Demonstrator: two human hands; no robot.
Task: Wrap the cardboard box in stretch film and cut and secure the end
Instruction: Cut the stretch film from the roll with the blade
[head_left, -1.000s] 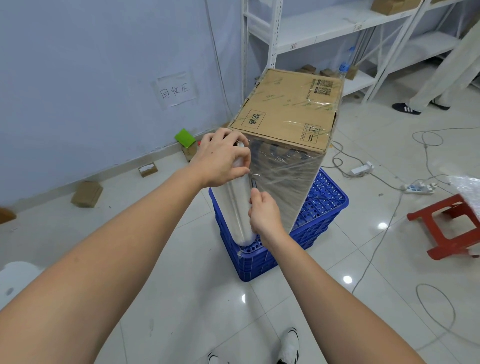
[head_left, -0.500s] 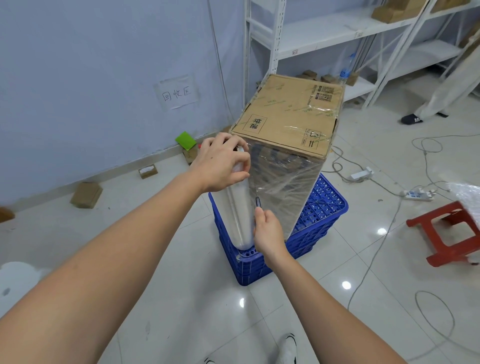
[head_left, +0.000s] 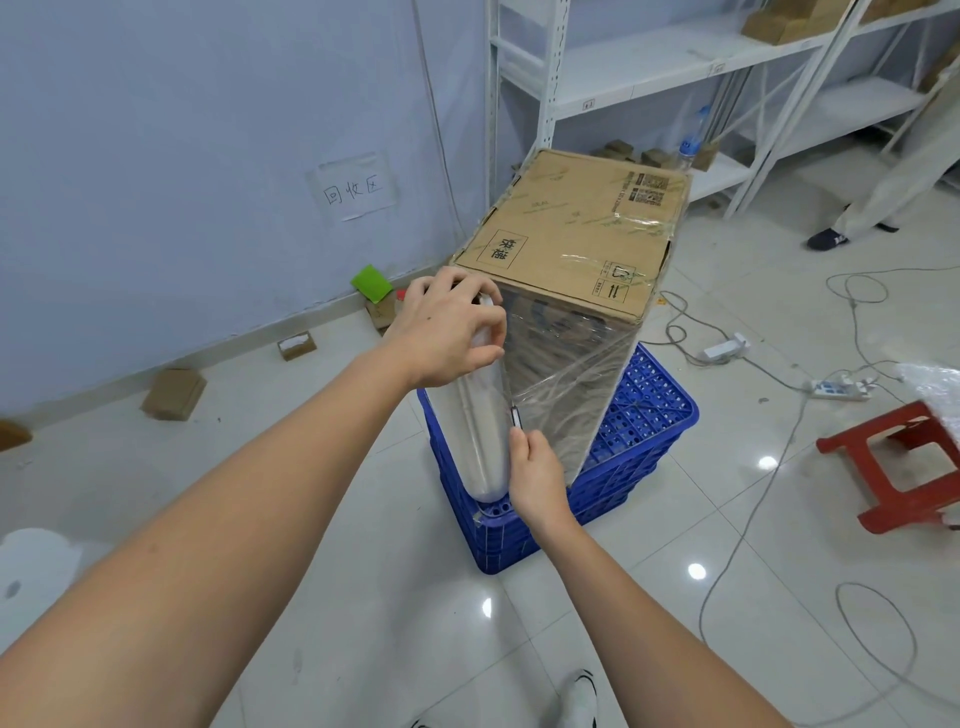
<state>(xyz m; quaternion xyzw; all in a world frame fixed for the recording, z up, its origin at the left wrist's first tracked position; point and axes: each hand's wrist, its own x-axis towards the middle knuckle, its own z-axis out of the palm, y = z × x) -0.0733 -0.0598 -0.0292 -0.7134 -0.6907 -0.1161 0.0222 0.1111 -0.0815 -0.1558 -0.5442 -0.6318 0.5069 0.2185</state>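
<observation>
Your left hand (head_left: 447, 332) grips the film roll (head_left: 475, 431) top beside the cardboard box (head_left: 576, 234). Your right hand (head_left: 535, 475) pinches a small cutter (head_left: 515, 417) there. A blue crate (head_left: 628, 457) sits beneath the box.

right hand (head_left: 537, 475) | slides lower down beside film roll (head_left: 475, 431) | small cutter (head_left: 515, 417) now nearer blue crate (head_left: 644, 452)

both arms reach forward, left hand (head_left: 449, 327) curled higher, right hand (head_left: 535, 475) pinching lower.
</observation>
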